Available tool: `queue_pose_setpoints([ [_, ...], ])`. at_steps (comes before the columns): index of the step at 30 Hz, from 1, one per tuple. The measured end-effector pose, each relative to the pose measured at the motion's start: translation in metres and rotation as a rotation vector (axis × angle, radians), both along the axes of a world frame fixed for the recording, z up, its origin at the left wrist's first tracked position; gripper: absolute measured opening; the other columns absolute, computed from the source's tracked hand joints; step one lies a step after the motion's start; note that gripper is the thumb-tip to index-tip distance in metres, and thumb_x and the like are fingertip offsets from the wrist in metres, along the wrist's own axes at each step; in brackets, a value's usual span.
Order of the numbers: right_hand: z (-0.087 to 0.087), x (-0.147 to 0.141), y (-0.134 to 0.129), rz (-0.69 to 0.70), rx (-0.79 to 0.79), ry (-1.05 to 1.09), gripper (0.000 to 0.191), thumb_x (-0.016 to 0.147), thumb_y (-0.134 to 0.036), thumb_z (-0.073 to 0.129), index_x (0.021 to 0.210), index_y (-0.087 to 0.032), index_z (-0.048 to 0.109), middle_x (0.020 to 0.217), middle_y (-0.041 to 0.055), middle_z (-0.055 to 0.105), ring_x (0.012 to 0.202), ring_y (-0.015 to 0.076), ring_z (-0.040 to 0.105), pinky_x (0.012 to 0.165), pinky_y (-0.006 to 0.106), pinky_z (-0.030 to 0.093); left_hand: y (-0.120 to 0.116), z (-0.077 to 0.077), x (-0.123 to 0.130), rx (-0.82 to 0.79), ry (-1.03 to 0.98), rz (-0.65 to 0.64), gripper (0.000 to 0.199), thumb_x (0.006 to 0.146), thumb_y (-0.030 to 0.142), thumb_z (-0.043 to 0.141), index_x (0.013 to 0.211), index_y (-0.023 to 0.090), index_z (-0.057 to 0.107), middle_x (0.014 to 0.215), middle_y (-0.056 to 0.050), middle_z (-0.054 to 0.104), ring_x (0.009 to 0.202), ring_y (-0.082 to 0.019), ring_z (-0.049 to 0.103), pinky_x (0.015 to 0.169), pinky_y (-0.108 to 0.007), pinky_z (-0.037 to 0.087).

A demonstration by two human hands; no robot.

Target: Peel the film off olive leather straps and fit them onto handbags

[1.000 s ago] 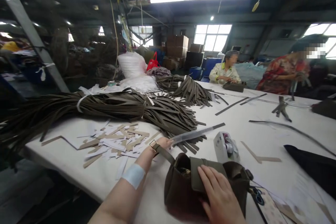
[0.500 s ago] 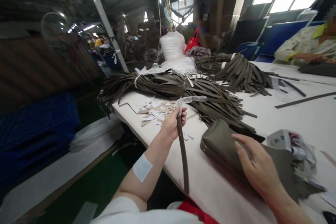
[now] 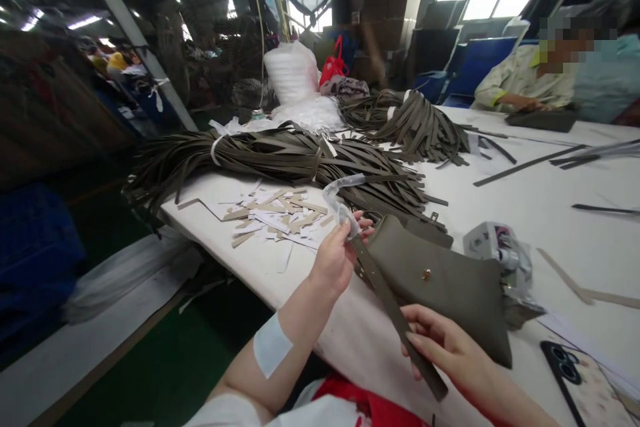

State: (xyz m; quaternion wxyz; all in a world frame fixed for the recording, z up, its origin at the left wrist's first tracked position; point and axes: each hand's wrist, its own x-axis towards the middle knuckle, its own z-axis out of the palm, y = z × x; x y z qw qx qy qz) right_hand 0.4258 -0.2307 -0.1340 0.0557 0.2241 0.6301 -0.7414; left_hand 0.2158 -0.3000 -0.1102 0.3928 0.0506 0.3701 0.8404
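Observation:
A dark olive strap [image 3: 383, 293] with small holes runs slantwise between my two hands. My left hand [image 3: 337, 257] pinches its upper part, where a whitish translucent wrap [image 3: 336, 195] covers it. Lower down, my right hand [image 3: 440, 343] grips the strap near its free end, thumb on top. Just behind the strap lies an olive handbag [image 3: 450, 280] with a small gold clasp [image 3: 426, 274]. A big tied bundle of olive straps [image 3: 270, 157] stretches across the table beyond my left hand.
Paper and tan strip scraps [image 3: 280, 217] litter the white table [image 3: 530, 207]. A second strap bundle [image 3: 415, 127] lies farther back. Right of the bag are a plastic-wrapped packet [image 3: 500, 247] and a phone [image 3: 583, 380]. Across the table sits a co-worker [image 3: 520, 83] handling a dark piece.
My right hand has left the handbag and taken hold of the strap's lower part. The strap has swung from hanging down to slanting right. The view has turned right.

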Motion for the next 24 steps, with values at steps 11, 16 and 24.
queue_pose_setpoints([
  [11,-0.002,0.036,0.022,-0.135,0.091,-0.062,0.044,0.084,-0.058,0.06,0.103,-0.018,0.059,0.081,0.0013,0.06,0.05,0.0079,0.046,0.054,0.025,0.034,0.009,-0.001,-0.004,0.023,-0.071,-0.063,0.026,0.097,0.025,0.043,0.11,0.013,0.063,0.106,-0.011,0.07,0.088,-0.018,0.068,0.075,-0.028,0.052],
  [16,0.001,0.039,0.027,-0.274,0.029,-0.005,0.046,0.082,-0.055,0.062,0.106,-0.017,0.057,0.078,0.0014,0.06,0.049,0.0057,0.036,0.049,0.021,0.024,0.015,0.004,0.005,0.033,-0.035,-0.104,0.028,0.099,0.026,0.039,0.114,0.014,0.06,0.11,-0.011,0.069,0.094,-0.02,0.068,0.077,-0.029,0.053],
  [24,0.011,0.048,0.026,-0.338,0.016,0.061,0.04,0.086,-0.047,0.062,0.109,-0.015,0.056,0.079,0.0028,0.062,0.05,0.0049,0.035,0.048,0.021,0.025,0.016,0.006,0.012,0.036,0.023,-0.143,0.03,0.099,0.028,0.04,0.118,0.014,0.06,0.119,-0.012,0.066,0.1,-0.021,0.067,0.077,-0.028,0.054],
])
